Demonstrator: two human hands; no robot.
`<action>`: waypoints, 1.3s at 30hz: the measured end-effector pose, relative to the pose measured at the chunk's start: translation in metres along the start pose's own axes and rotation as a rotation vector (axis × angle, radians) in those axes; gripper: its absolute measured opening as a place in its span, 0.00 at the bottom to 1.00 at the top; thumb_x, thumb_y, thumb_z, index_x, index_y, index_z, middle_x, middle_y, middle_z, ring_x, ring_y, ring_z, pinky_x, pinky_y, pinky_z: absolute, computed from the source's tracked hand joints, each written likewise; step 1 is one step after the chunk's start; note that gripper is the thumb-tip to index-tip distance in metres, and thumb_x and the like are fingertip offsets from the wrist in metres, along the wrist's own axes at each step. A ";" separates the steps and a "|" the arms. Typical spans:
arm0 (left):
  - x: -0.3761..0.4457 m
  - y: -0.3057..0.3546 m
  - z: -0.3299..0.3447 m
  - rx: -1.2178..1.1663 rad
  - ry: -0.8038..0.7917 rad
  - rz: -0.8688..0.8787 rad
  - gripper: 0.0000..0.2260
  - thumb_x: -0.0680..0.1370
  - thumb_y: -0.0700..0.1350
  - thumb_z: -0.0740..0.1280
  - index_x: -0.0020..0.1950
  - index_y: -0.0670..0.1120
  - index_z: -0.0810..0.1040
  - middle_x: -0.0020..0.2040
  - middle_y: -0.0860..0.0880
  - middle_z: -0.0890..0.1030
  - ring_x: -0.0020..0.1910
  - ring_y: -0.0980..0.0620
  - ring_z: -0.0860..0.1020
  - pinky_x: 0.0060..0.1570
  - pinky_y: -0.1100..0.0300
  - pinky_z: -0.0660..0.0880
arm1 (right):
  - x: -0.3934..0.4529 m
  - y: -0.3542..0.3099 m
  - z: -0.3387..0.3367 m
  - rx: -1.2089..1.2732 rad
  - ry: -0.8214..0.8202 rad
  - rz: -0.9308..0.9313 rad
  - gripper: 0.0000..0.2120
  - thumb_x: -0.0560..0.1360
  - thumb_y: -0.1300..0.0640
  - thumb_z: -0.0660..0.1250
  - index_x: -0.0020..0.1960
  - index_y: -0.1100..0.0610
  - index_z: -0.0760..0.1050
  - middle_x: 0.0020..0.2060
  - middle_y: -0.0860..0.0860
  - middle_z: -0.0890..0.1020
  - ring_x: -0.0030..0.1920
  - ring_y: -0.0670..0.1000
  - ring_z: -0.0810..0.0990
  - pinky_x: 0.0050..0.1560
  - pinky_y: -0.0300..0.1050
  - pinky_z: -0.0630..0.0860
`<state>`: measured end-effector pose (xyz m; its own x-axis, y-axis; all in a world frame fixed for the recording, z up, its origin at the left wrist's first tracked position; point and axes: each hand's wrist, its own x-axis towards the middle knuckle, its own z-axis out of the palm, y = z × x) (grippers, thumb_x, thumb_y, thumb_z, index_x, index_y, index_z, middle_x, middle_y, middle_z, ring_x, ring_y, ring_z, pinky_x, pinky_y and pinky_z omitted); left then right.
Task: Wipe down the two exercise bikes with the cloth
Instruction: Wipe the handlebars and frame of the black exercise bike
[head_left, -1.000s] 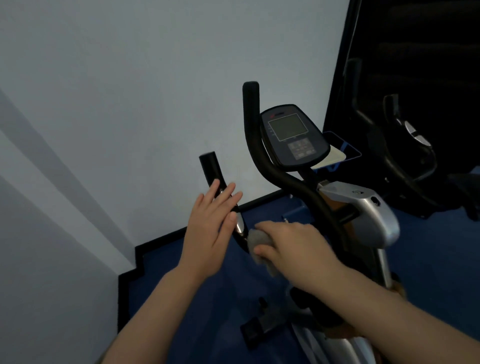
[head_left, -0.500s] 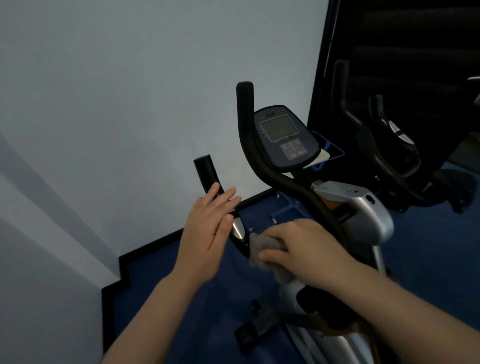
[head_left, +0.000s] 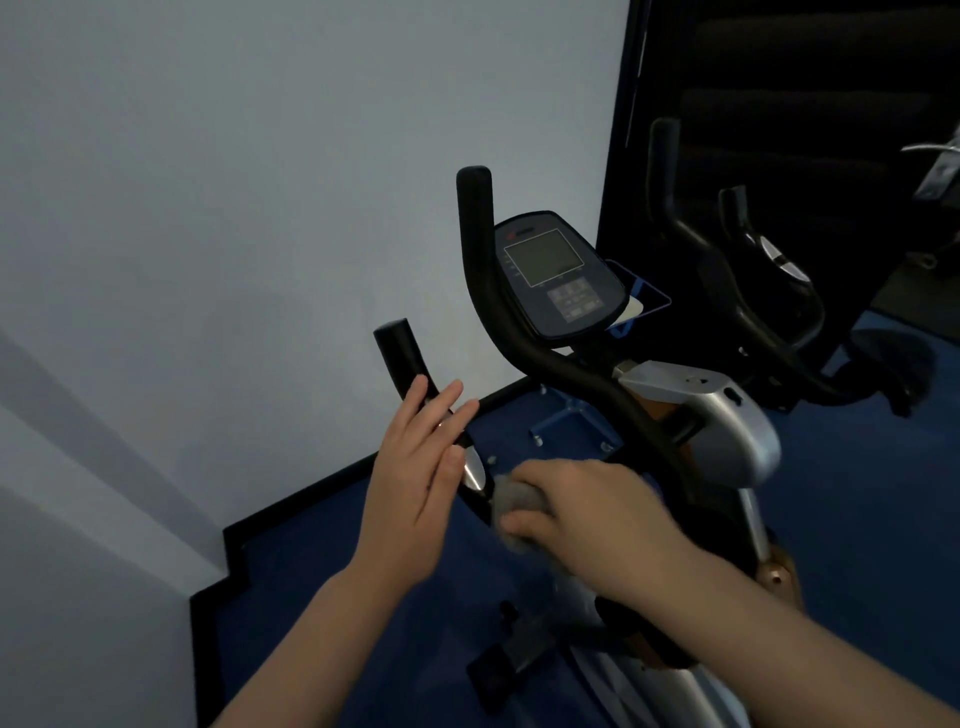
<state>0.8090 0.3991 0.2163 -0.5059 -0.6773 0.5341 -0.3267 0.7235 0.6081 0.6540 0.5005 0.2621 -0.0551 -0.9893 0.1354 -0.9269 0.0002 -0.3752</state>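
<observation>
The near exercise bike has black curved handlebars (head_left: 498, 317), a dark console (head_left: 558, 275) and a silver housing (head_left: 727, 415). My left hand (head_left: 415, 478) lies with straight fingers against the left handlebar grip (head_left: 402, 358), just above its chrome sensor plate. My right hand (head_left: 587, 509) grips a grey cloth (head_left: 511, 501) and presses it on the handlebar bend below that plate. A second, darker exercise bike (head_left: 753, 291) stands behind at the right, partly lost in shadow.
A pale wall (head_left: 260, 208) runs close along the left, with a black skirting above blue carpet (head_left: 363, 597). A dark panel (head_left: 779, 104) fills the back right. The bike's front foot (head_left: 498, 670) sits on the floor below my hands.
My right hand has slid the cloth a little down and along the handlebar. The view has shifted slightly right. My left hand stays on the grip.
</observation>
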 end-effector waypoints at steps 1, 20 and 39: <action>-0.001 0.003 0.004 -0.003 0.010 -0.008 0.18 0.84 0.48 0.51 0.72 0.51 0.69 0.75 0.57 0.64 0.79 0.54 0.52 0.75 0.64 0.50 | 0.003 -0.009 0.005 -0.003 0.001 0.001 0.15 0.75 0.39 0.64 0.52 0.49 0.73 0.49 0.45 0.79 0.48 0.48 0.75 0.45 0.44 0.65; -0.010 0.023 0.026 0.075 0.088 -0.122 0.18 0.83 0.52 0.53 0.70 0.51 0.71 0.77 0.62 0.56 0.79 0.55 0.45 0.74 0.68 0.45 | 0.028 0.092 -0.065 -0.310 -0.296 -0.571 0.13 0.76 0.48 0.61 0.60 0.39 0.76 0.52 0.36 0.81 0.54 0.37 0.79 0.72 0.47 0.25; -0.003 0.025 -0.030 0.498 -0.138 -0.162 0.27 0.81 0.61 0.48 0.78 0.54 0.56 0.80 0.57 0.51 0.79 0.57 0.47 0.77 0.48 0.51 | 0.027 0.026 -0.011 0.203 -0.280 -0.118 0.15 0.75 0.39 0.65 0.45 0.50 0.79 0.39 0.46 0.83 0.41 0.44 0.79 0.37 0.40 0.70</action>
<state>0.8265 0.4150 0.2475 -0.5066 -0.7859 0.3546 -0.7310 0.6096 0.3067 0.6240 0.4757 0.2660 0.1775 -0.9825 -0.0572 -0.8268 -0.1173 -0.5502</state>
